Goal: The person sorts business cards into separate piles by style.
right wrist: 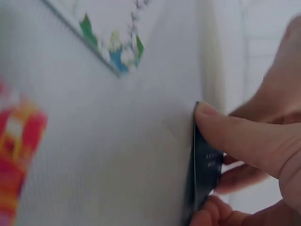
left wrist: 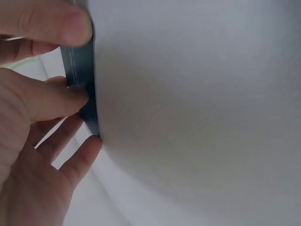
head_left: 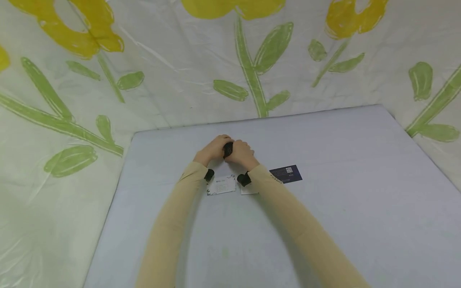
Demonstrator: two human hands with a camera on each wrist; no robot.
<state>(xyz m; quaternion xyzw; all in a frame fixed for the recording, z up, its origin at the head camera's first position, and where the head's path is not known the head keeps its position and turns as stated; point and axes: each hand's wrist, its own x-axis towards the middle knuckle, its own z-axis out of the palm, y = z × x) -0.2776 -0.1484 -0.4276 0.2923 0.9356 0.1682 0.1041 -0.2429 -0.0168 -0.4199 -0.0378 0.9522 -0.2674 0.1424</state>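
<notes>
On the left, the left hand meets the right hand over the far middle of the table, and between them they hold a small dark card stood on its edge. The left wrist view shows the left fingers curled over the top of the card, with the thumb pressed to its near side, so that hand pinches it firmly. Nearer the person, under the forearms, lies a white card flat on the table, and just right of it a second white card, mostly hidden by the right sleeve. In the right wrist view the right thumb and fingers pinch the same dark card from the other side. Further right, a blue card lies flat, apart from the hands. The step in hand looks like gathering or squaring the dark card between both hands; the next move probably calls for one hand to let go while the other keeps its pinch, so the card does not tip.
</notes>
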